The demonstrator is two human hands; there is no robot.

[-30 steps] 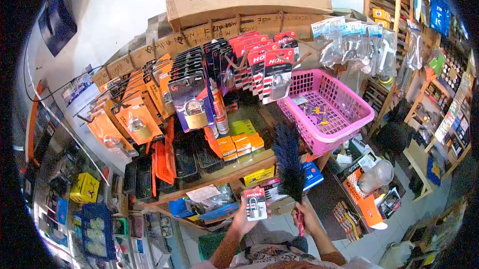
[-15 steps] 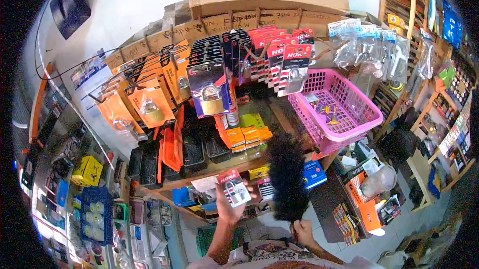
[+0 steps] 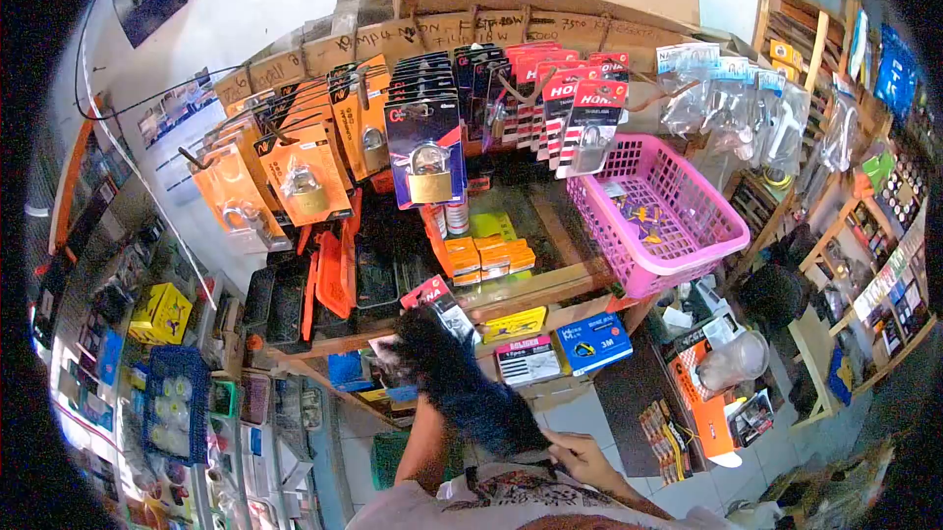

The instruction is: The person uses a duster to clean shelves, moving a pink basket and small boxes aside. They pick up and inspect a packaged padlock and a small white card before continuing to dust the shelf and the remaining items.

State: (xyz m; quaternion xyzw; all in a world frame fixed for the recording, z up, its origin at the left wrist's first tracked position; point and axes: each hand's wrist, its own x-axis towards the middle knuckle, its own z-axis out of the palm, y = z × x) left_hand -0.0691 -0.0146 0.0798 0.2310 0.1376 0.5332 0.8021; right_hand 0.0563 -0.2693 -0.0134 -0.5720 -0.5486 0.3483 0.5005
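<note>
My right hand [image 3: 578, 455] is closed around the lower end of a black fluffy duster [image 3: 467, 388]. The duster slants up to the left and lies across the front of a carded padlock [image 3: 438, 298], whose red top edge shows above the bristles. Behind the duster, my left hand [image 3: 477, 331] grips the padlock pack; only a bit of its fingers shows. Above hang rows of more carded padlocks: red and white packs [image 3: 593, 127], a dark blue one [image 3: 427, 162] and orange ones [image 3: 303, 181].
A pink plastic basket [image 3: 678, 253] stands right of the hanging packs. Small orange boxes [image 3: 491, 260] and black trays [image 3: 275, 304] sit on the wooden shelf. A blue box [image 3: 595, 341] lies below. Clear hardware packs [image 3: 732, 112] hang at the right.
The duster has swung from upright on the right down to the left, over the padlock pack. The left hand has moved slightly up and left with the pack. The view has shifted a little.
</note>
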